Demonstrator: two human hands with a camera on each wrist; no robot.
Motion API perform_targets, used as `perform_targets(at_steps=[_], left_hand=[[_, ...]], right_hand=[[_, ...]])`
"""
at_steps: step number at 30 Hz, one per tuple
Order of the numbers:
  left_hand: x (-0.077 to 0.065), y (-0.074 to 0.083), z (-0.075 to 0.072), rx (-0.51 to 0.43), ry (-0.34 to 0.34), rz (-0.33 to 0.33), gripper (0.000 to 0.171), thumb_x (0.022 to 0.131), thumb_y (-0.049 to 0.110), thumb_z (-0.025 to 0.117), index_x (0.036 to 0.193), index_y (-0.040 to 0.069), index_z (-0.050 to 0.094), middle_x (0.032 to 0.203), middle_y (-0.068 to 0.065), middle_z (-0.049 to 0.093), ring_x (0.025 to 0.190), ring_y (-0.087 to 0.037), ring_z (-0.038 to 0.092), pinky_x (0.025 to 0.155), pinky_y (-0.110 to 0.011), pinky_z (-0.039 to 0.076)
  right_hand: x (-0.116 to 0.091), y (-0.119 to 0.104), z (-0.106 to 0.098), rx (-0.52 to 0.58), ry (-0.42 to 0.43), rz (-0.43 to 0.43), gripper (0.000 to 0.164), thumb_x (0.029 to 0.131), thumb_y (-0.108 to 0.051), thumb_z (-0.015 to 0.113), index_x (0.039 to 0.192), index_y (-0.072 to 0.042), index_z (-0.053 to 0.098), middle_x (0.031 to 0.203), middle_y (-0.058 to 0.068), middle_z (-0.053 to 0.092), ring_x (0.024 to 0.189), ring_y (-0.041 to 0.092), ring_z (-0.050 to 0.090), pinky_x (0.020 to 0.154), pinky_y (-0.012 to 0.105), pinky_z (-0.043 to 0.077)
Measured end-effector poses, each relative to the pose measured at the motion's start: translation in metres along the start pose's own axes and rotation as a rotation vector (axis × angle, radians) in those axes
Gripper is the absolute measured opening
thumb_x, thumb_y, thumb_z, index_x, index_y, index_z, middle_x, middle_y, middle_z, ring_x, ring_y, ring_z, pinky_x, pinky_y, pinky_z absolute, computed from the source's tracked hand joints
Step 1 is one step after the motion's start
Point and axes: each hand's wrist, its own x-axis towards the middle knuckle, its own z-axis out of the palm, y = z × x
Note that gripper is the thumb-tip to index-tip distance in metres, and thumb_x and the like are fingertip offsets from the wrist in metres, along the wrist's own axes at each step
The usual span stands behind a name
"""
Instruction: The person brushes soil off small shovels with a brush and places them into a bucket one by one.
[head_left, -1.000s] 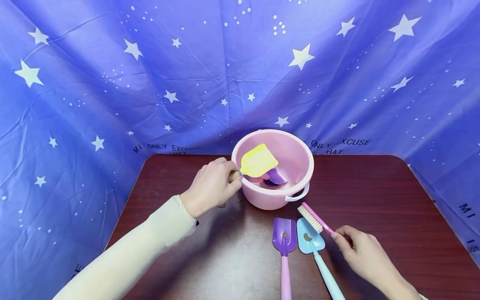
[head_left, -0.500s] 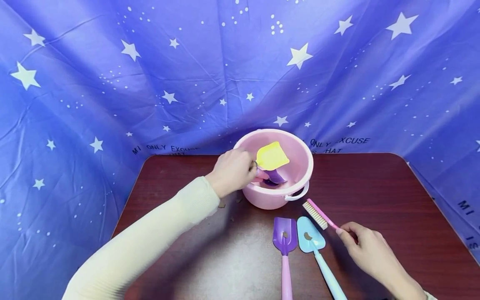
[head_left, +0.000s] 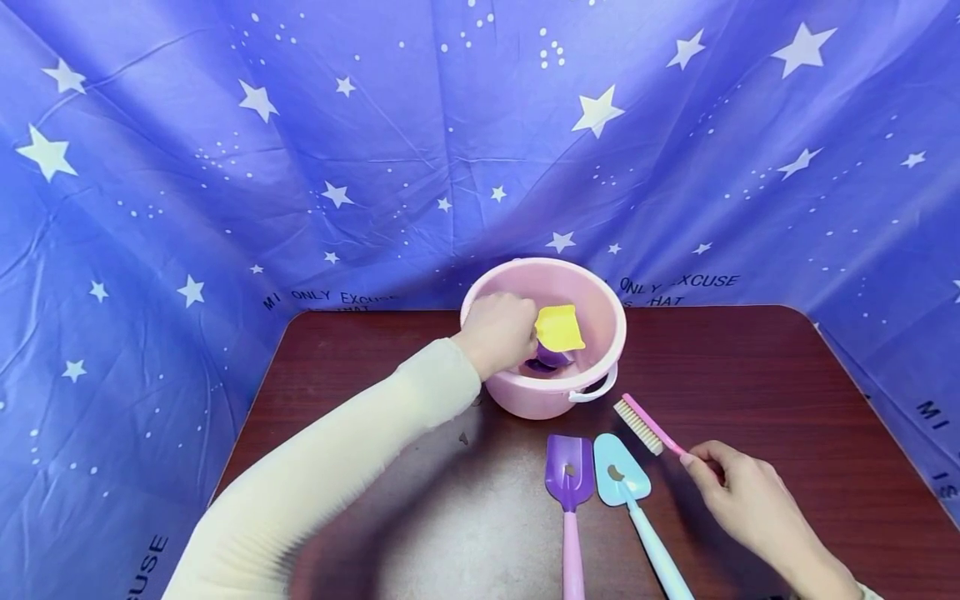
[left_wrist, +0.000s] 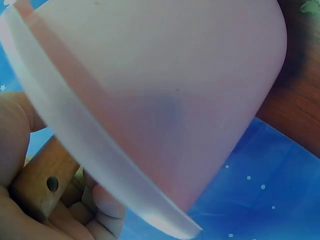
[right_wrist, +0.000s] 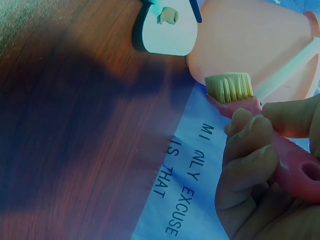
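My left hand [head_left: 498, 333] is over the near left rim of a pink bucket [head_left: 528, 402], gripping the wooden handle [left_wrist: 47, 177] of a toy shovel. Its yellow blade [head_left: 559, 328] tilts down inside the bucket, above a purple blade [head_left: 553, 357] lying there. In the left wrist view the bucket wall hides the yellow blade. My right hand [head_left: 742, 492] holds a pink brush [head_left: 647, 423] by its handle, with pale bristles facing left, right of the bucket's front. In the right wrist view thumb and fingers curl round the brush handle [right_wrist: 295, 172].
In front of the bucket lie a purple shovel [head_left: 569, 471] with a pink handle and a light blue shovel [head_left: 621, 468], each with a small brown piece on its blade. A small brown bit [head_left: 462, 437] lies on the dark red table [head_left: 720, 358]. A starry blue cloth [head_left: 420, 150] hangs behind.
My left hand has moved right and into the bucket's mouth, with the yellow blade now tipped downward. My right hand has drifted slightly right with the brush, away from the blue shovel.
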Motion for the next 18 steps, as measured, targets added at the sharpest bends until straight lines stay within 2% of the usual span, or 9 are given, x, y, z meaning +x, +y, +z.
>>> perform_targets(at_steps=[8, 13, 18], left_hand=[[0.007, 0.009, 0.007, 0.038, -0.063, -0.009, 0.003, 0.081, 0.017, 0.062, 0.079, 0.015, 0.064, 0.069, 0.001, 0.058, 0.063, -0.019, 0.058, 0.057, -0.037, 0.049], [0.009, 0.014, 0.01, 0.045, -0.092, -0.007, 0.003, 0.081, 0.018, 0.062, 0.083, 0.016, 0.064, 0.071, 0.002, 0.057, 0.064, -0.019, 0.058, 0.058, -0.037, 0.049], [0.008, 0.018, 0.013, 0.032, -0.096, 0.027, 0.006, 0.081, 0.021, 0.065, 0.081, 0.018, 0.061, 0.073, 0.003, 0.058, 0.067, -0.019, 0.058, 0.06, -0.039, 0.049]], right_hand=[[0.001, 0.001, -0.001, -0.007, 0.007, -0.003, 0.011, 0.093, -0.024, 0.061, 0.086, -0.016, 0.064, 0.054, -0.009, 0.035, 0.046, 0.004, 0.028, 0.043, 0.026, 0.023], [0.001, 0.001, -0.002, -0.008, 0.004, 0.002, 0.011, 0.093, -0.024, 0.06, 0.086, -0.017, 0.064, 0.054, -0.009, 0.035, 0.046, 0.004, 0.028, 0.043, 0.026, 0.023], [0.0, 0.001, -0.002, -0.008, 0.003, 0.007, 0.01, 0.093, -0.024, 0.06, 0.086, -0.017, 0.064, 0.054, -0.009, 0.035, 0.047, 0.004, 0.028, 0.044, 0.026, 0.023]])
